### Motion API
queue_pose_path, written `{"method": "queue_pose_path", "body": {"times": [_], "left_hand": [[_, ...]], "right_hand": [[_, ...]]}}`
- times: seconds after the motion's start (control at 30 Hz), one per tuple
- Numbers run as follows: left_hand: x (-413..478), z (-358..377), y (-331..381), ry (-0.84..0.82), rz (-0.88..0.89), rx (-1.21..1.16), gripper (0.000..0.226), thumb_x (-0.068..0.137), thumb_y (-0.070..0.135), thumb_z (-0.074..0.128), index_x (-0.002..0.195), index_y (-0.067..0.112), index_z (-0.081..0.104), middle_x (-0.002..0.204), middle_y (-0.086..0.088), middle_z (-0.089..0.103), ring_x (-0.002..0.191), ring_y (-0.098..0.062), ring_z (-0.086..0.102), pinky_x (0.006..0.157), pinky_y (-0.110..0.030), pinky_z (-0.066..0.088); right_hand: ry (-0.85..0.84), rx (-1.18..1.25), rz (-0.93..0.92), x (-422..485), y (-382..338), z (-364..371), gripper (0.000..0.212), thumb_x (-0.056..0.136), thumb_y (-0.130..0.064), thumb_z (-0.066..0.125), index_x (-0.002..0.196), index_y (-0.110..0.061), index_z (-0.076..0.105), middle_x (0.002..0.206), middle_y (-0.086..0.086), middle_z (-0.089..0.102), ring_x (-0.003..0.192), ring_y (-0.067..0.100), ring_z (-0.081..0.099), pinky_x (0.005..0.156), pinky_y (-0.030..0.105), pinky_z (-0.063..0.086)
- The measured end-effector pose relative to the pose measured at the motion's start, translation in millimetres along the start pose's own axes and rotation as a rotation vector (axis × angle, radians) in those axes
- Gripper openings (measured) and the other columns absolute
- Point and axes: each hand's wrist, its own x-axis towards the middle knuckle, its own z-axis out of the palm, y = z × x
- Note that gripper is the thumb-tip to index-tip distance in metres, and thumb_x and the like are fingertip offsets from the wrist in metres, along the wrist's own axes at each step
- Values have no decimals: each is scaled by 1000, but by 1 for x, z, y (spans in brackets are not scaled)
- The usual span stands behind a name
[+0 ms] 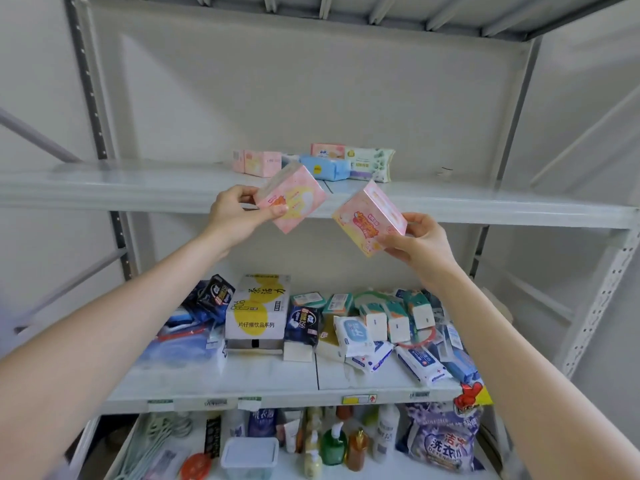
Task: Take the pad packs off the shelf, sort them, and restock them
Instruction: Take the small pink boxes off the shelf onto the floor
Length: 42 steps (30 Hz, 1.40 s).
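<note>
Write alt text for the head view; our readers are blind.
The left hand holds one pink pack, the right hand another pink pack, before a grey shelf. Other packs sit at its back; mixed packages crowd the lower shelf.

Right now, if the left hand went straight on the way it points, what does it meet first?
Probably the blue pack on the upper shelf. The left hand points up and right toward it, and the pink pack in its grip would touch first. Depth is unclear from this one view.

Glossy plastic-wrapped pink packs (292, 199); smooth, matt painted-metal shelf (485, 206).
</note>
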Motion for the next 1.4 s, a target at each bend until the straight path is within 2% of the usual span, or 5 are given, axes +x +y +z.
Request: {"method": "queue_pose_path", "body": {"times": [0.4,0.87,1.07,1.23,1.4], "left_hand": [[-192,4,-76,-36,-289,107,64,59,36,90,113,16,61,112,2,65,103,-14,61,89,-33,51],[-393,18,-182,-254,-552,265,61,58,30,92,107,21,57,105,5,61,98,-14,59,75,-22,43],[-443,36,-225,-329,-603,283,61,56,28,93,105,21,57,101,9,58,90,-8,55,66,-9,37],[-468,62,-274,-453,-606,289,64,52,23,95,101,22,54,104,6,62,97,-16,62,86,-34,53],[-474,102,-333,-515,-605,323,68,49,24,95,105,22,56,104,6,64,89,-12,62,80,-28,52]], "right_hand": [[-66,-283,199,-139,103,-27,68,65,-8,85,123,-13,50,116,2,61,95,20,67,81,44,58],[-72,-350,491,-329,234,-47,67,60,-2,86,115,-15,49,112,-4,60,99,14,62,60,18,52],[-39,-356,635,-383,292,-56,72,54,3,87,114,-13,51,113,3,63,104,23,62,79,45,58],[-68,-373,711,-413,345,-65,72,50,-8,89,110,-19,50,108,-7,61,104,17,62,69,31,56],[-123,-420,738,-414,408,-76,66,55,-7,88,105,-25,50,103,-16,61,106,12,60,73,27,52]]}}
